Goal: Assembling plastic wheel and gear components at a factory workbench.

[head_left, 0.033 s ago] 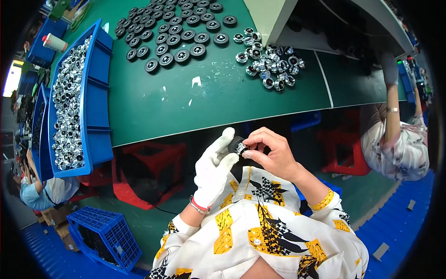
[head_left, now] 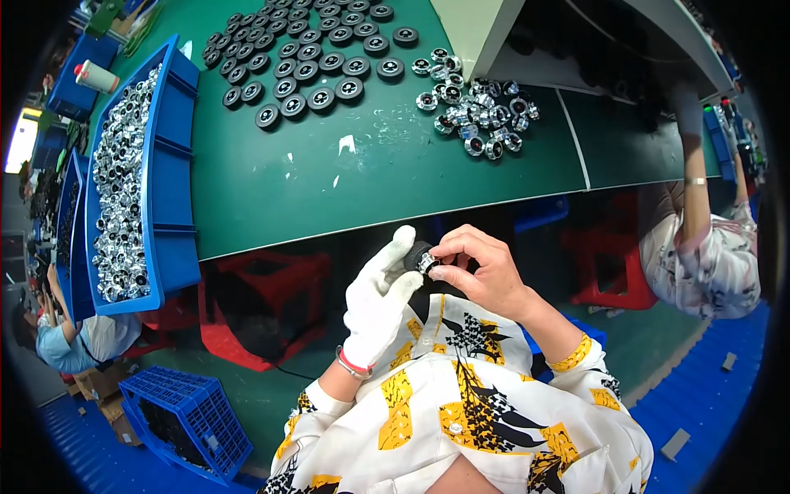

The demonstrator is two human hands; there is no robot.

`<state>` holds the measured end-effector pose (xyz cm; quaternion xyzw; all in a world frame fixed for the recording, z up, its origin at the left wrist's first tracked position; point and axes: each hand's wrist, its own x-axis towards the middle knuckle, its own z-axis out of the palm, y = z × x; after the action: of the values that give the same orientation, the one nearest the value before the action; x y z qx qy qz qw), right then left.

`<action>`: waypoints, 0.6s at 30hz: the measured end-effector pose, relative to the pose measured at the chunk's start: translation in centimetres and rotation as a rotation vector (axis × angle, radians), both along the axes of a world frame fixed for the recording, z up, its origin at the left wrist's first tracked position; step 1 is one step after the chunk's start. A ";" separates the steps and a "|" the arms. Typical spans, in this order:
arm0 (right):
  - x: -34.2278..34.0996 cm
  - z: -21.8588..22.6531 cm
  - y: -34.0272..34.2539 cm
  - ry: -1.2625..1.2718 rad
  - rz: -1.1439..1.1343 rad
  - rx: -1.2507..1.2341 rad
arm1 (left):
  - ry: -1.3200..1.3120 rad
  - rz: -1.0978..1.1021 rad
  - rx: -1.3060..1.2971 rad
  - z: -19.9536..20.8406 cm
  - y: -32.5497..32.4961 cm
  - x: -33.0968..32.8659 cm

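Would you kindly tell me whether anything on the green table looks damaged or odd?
Pale, ragged patches break the otherwise plain green tabletop, nearer than the black wheels; whether scuffs or scraps, I cannot tell.

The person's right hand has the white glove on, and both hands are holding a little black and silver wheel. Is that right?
Not quite: the head view shows the white glove on the left hand, and the right hand is bare. Both hands are holding a little black and silver wheel.
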<state>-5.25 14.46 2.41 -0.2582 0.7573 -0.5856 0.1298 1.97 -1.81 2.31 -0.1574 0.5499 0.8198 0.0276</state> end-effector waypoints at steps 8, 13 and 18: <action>0.1 0.1 0.0 0.031 0.055 0.032 | 0.096 0.037 0.006 -1.1 0.3 0.7; 0.0 -0.1 0.5 0.096 0.198 0.117 | 0.093 0.002 -0.053 -1.1 0.3 1.0; 0.5 -1.3 -0.1 0.453 0.081 0.023 | 0.044 0.083 0.073 -0.1 1.2 0.9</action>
<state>-4.78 14.38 1.10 -0.4117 0.7627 -0.4984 -0.0170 2.83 -0.56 2.18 -0.1607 0.5131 0.8431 -0.0130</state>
